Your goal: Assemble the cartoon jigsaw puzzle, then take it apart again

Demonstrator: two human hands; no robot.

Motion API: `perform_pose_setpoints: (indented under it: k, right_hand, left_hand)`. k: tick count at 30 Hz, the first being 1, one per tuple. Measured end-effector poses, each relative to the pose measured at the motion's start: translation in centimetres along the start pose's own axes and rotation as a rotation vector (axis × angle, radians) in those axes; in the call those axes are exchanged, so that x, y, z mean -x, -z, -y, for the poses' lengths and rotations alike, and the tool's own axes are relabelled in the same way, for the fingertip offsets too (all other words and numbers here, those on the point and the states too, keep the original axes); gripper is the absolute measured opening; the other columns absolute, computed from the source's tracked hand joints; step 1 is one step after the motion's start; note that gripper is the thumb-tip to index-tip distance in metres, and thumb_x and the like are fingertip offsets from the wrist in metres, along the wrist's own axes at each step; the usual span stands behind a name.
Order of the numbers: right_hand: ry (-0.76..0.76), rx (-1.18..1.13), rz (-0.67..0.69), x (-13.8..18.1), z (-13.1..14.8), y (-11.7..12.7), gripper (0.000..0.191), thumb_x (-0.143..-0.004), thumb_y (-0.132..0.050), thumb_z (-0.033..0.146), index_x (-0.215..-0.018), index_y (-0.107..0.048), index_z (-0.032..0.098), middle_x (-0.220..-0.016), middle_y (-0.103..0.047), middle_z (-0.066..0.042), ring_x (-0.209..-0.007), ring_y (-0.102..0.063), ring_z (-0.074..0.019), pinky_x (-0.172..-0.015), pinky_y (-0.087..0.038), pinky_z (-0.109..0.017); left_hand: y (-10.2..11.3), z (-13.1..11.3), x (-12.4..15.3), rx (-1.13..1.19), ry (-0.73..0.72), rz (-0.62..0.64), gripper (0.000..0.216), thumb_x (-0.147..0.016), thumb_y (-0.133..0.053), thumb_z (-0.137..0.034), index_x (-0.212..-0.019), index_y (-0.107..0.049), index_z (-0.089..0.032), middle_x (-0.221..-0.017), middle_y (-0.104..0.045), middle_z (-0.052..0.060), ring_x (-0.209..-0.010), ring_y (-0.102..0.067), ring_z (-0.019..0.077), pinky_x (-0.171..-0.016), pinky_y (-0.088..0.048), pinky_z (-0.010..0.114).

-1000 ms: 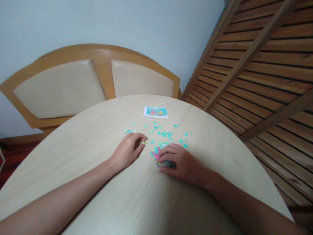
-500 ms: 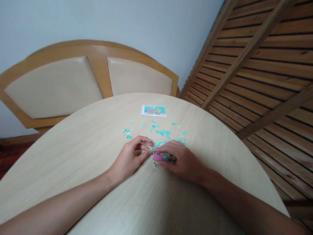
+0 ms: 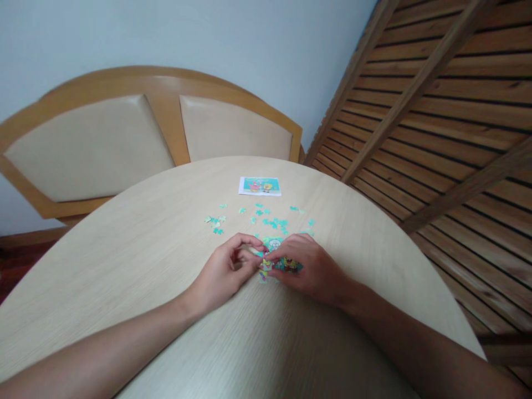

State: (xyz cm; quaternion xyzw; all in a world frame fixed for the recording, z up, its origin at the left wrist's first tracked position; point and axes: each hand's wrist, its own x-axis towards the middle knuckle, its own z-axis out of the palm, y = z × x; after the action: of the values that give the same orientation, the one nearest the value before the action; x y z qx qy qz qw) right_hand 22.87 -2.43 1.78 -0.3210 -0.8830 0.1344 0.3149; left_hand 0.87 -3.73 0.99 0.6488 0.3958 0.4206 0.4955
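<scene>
Where fingers (image 3: 246, 239) nearly meet, yellow-printed puzzle piece (image 3: 267, 265), between them.

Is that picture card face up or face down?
Face up: the picture card shows its printed side, mostly blue-green with pink and yellow.

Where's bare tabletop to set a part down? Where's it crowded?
Bare: the table left of the loose pieces; right of them, beyond the right forearm; between it and the left forearm. Crowded: from below the picture card down to the part-built puzzle at left hand and right hand.
</scene>
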Motion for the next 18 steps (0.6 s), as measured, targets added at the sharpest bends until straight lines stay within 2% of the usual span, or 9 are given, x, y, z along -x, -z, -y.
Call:
perform_pose_setpoints:
  k: [4,10,13,18]
  right_hand:
    - [-0.033,0.007,0.032,-0.1,-0.1,0.6,0.016,-0.087,-0.074,0.035,-0.096,-0.07,0.022,-0.09,-0.074,-0.002,-0.088,-0.065,-0.0202,-0.084,-0.042,-0.036]
    - [-0.052,-0.01,0.133,0.0,-0.1,1.0,0.015,-0.083,-0.074,0.029,-0.095,-0.068,0.022,-0.1,-0.072,-0.004,-0.098,-0.063,-0.0225,-0.089,-0.041,-0.039]
    - [-0.046,-0.016,0.154,0.0,0.1,1.1,0.015,-0.082,-0.074,0.029,-0.094,-0.068,0.023,-0.099,-0.071,-0.004,-0.098,-0.062,-0.0223,-0.089,-0.04,-0.039]
    - [-0.036,-0.029,0.161,0.0,0.3,1.1,0.016,-0.08,-0.075,0.027,-0.093,-0.068,0.023,-0.099,-0.07,-0.003,-0.098,-0.062,-0.0218,-0.091,-0.04,-0.04]
  left_hand:
    - [0.8,0.3,-0.1,-0.346,-0.173,-0.012,0.017,-0.091,-0.055,-0.019,-0.107,-0.061,-0.018,-0.102,-0.07,0.007,-0.096,-0.067,0.0201,-0.086,-0.054,0.036]
    - [1.4,0.5,-0.1,-0.587,-0.37,0.184,0.032,-0.089,-0.055,-0.013,-0.119,-0.056,-0.021,-0.12,-0.065,0.008,-0.113,-0.061,0.0221,-0.102,-0.049,0.043]
    - [1.3,0.3,0.0,-0.651,-0.41,0.254,0.038,-0.086,-0.059,-0.014,-0.124,-0.055,-0.021,-0.126,-0.062,0.01,-0.12,-0.057,0.0243,-0.107,-0.047,0.045]
    - [1.2,-0.1,0.1,-0.722,-0.386,0.292,0.038,-0.086,-0.062,-0.021,-0.124,-0.057,-0.021,-0.131,-0.06,0.011,-0.124,-0.055,0.0273,-0.109,-0.045,0.048]
